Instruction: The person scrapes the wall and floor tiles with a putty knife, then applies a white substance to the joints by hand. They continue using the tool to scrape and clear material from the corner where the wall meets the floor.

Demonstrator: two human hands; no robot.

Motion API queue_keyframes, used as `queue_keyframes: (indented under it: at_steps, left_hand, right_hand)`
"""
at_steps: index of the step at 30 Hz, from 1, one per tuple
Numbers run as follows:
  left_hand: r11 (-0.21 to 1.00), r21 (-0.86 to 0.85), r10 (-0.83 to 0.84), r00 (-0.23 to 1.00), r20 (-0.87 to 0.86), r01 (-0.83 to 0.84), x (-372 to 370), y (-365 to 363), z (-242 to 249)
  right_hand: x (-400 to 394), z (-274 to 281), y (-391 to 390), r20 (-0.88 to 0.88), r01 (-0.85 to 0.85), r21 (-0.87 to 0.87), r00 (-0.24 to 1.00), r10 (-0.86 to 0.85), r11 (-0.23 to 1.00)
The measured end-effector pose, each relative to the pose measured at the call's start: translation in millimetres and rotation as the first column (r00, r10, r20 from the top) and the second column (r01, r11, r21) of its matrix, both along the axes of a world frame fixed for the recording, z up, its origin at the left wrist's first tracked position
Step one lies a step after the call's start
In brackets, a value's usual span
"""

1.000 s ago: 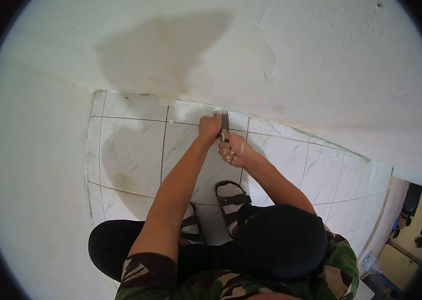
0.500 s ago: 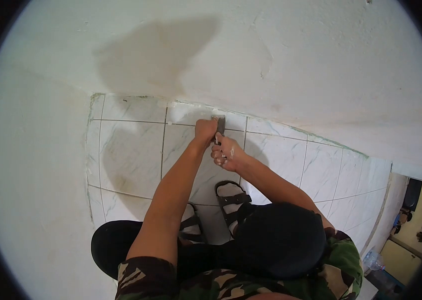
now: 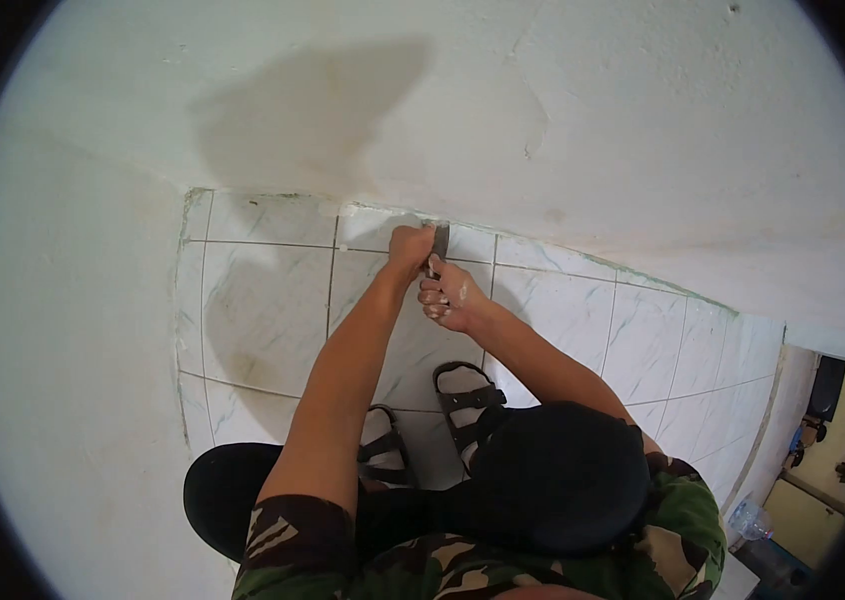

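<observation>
Person seen from above: short camouflage sleeves (image 3: 288,535) in green, brown and white at 6 o'clock; black shorts (image 3: 553,480); dark strapped sandals (image 3: 468,400); hands (image 3: 448,295) flecked with white paste.

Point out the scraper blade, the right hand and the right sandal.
scraper blade (image 3: 440,237): head view, on the flat metal near the wall joint.
right hand (image 3: 451,296): head view, on the back of the hand.
right sandal (image 3: 469,400): head view, on the dark strap.
</observation>
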State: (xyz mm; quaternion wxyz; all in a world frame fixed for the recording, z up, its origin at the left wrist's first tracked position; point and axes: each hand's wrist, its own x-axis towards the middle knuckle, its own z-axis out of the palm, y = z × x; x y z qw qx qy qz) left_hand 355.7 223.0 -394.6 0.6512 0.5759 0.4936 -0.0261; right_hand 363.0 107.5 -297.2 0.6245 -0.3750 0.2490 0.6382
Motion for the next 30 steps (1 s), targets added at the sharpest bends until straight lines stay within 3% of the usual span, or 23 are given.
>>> queue_keyframes:
  at_steps: [4,6,9,13,16,20,23,25,28,30]
  left_hand:
    - [0.986,0.118,-0.123,0.992,0.028,0.119,-4.0,-0.8,-20.3]
    - [0.966,0.203,-0.152,0.987,-0.059,0.161,-7.7,-16.3,-36.6]
    - [0.983,0.096,-0.146,0.985,-0.090,0.155,7.1,-3.3,13.5]
    - [0.978,0.115,-0.153,0.977,-0.149,0.171,5.9,-4.7,-4.3]
    - [0.949,0.218,-0.202,0.969,-0.142,0.230,-8.0,-20.7,-5.2]
    - [0.978,0.125,-0.156,0.984,-0.081,0.165,3.1,-19.6,-5.6]
    - [0.942,0.201,-0.248,0.960,-0.127,0.270,-7.9,-35.1,-11.8]
    - [0.995,-0.096,-0.041,0.997,-0.066,0.034,-8.1,-40.1,22.2]
    - [0.991,-0.064,-0.121,0.991,-0.057,0.118,3.0,-30.3,-0.5]
    - [0.989,-0.017,-0.146,0.986,-0.080,0.146,-4.5,-38.6,-11.7]
  right_hand:
    - [-6.4,5.8,5.9,0.064,0.032,-0.039,0.998,-0.029,0.999]
    - [-10.3,8.5,-3.3,-0.046,0.056,-0.106,0.997,-0.061,0.993]
    - [-7.0,-6.9,2.4,0.012,0.074,0.019,0.997,-0.074,0.997]
    - [-6.1,-14.6,-0.7,0.002,0.096,0.030,0.995,-0.096,0.995]
    - [-10.0,-4.3,-15.2,-0.047,0.006,-0.044,0.999,-0.008,0.999]
    - [-3.4,-4.0,-20.9,0.003,0.011,-0.103,1.000,-0.011,0.995]
    - [-6.1,-1.7,-36.6,-0.024,-0.003,-0.109,1.000,0.001,0.994]
    - [-2.5,-0.5,-37.3,-0.015,-0.020,-0.110,1.000,0.018,0.994]
    - [-0.9,-3.3,-33.3,-0.052,0.051,-0.023,0.997,-0.052,0.998]
    - [-2.7,-3.0,-32.5,-0.044,0.040,-0.099,0.998,-0.045,0.994]
